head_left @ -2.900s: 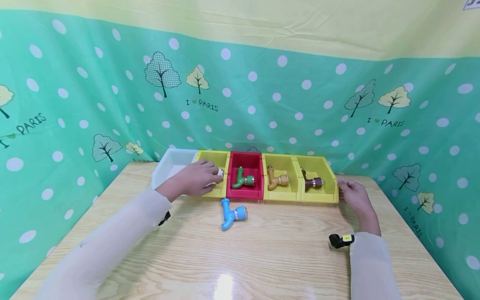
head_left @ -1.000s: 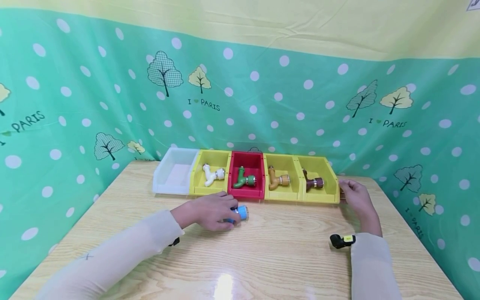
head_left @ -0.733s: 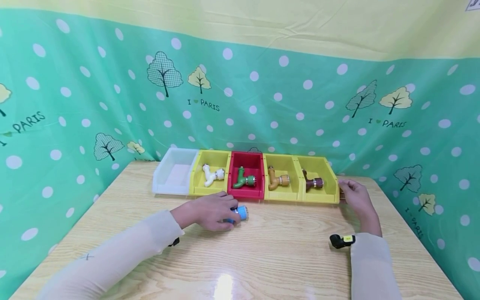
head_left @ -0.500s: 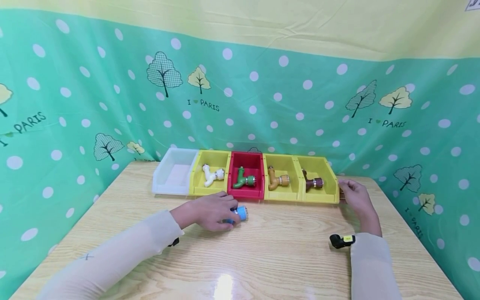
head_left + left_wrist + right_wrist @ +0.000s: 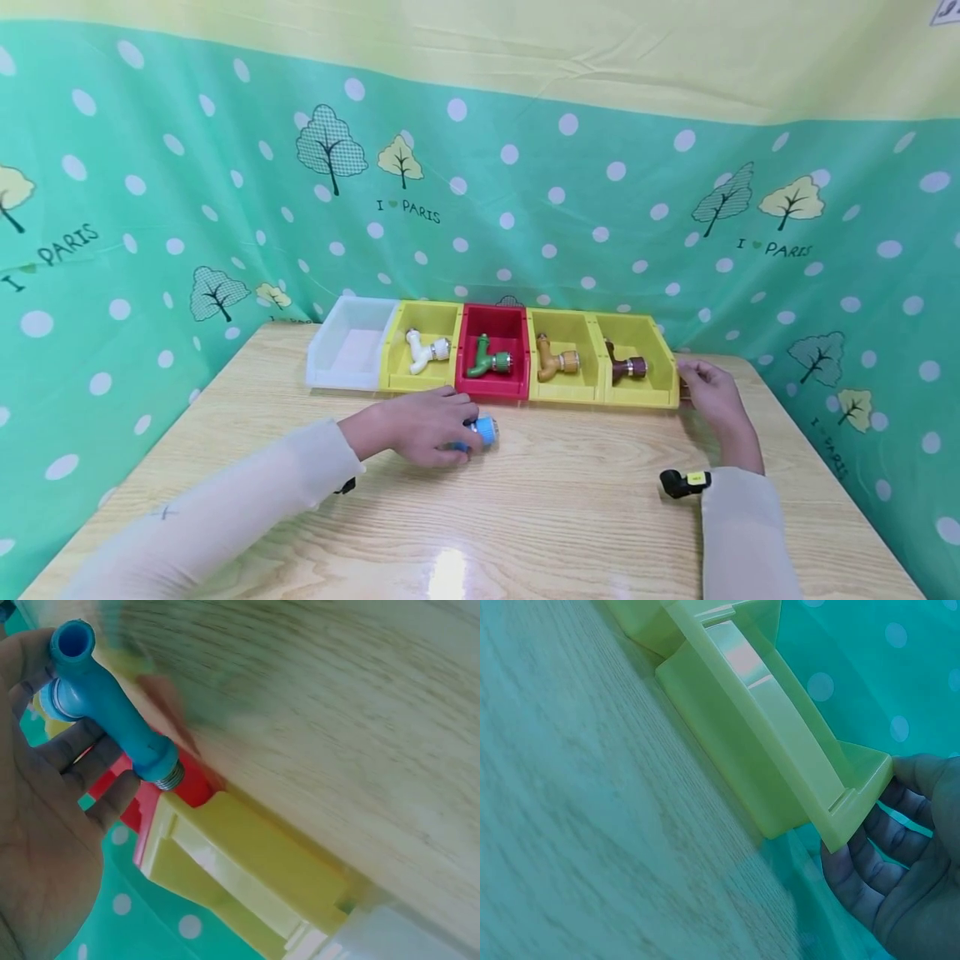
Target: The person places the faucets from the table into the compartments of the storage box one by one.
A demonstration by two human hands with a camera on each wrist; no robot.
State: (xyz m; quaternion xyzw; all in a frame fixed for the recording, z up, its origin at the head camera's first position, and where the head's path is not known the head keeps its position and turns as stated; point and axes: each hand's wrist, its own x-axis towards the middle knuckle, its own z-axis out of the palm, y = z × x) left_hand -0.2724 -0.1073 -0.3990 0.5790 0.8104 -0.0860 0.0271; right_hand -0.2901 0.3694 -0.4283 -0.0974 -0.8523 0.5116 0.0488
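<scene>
My left hand [image 5: 426,427] grips a blue water tap [image 5: 112,712] just in front of the bins, thumb on one side and fingers on the other. In the head view the hand hides most of the tap, leaving its ribbed knob in sight. At the row's right end, my right hand [image 5: 716,402] holds the side wall of the last yellow bin [image 5: 780,750] between thumb and fingers. A white tap [image 5: 426,350], a green tap [image 5: 487,358], an orange-brown tap [image 5: 557,360] and a maroon tap [image 5: 624,365] each lie in their own bin.
The bins stand joined in a row at the back of the wooden table [image 5: 555,500]. At the left end is a whitish bin [image 5: 352,342] with no tap in it; a red bin [image 5: 495,321] sits mid-row. A polka-dot curtain [image 5: 480,200] hangs behind and beside the table.
My left hand has left the white tap in its yellow bin and come forward and right to the blue tap. Over the last second it has barely moved. The right hand stays put.
</scene>
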